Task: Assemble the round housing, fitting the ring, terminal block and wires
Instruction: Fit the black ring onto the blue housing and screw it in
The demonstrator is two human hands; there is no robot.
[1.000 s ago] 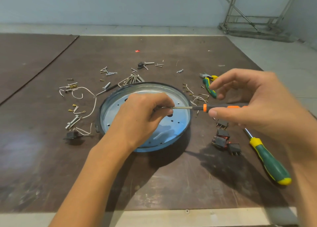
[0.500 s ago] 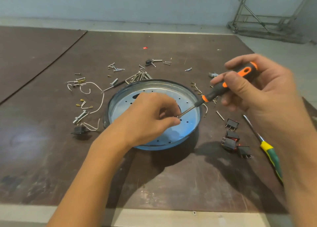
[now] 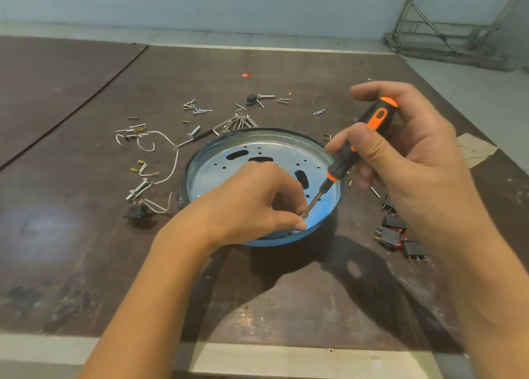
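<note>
The round metal housing (image 3: 266, 138) lies open side up on the dark table, its floor pierced with slots and small holes. My left hand (image 3: 252, 204) reaches into it near the front rim, fingertips pinching a small screw that is mostly hidden. My right hand (image 3: 400, 149) grips a black and orange screwdriver (image 3: 357, 146), tilted steeply, its tip meeting my left fingertips inside the housing. White wires with brass terminals (image 3: 160, 155) lie to the left of the housing.
Loose screws and bolts (image 3: 197, 108) are scattered behind the housing, with a bundle of metal clips (image 3: 234, 122) at its back rim. Several black switches (image 3: 395, 232) lie to the right. A black part (image 3: 137, 212) sits left. The table's front edge (image 3: 257, 355) is near.
My right hand has swung the screwdriver from level to steeply tilted, with the tip lowered to my left fingertips near the housing's front rim. The camera has shifted, hiding the green screwdriver.
</note>
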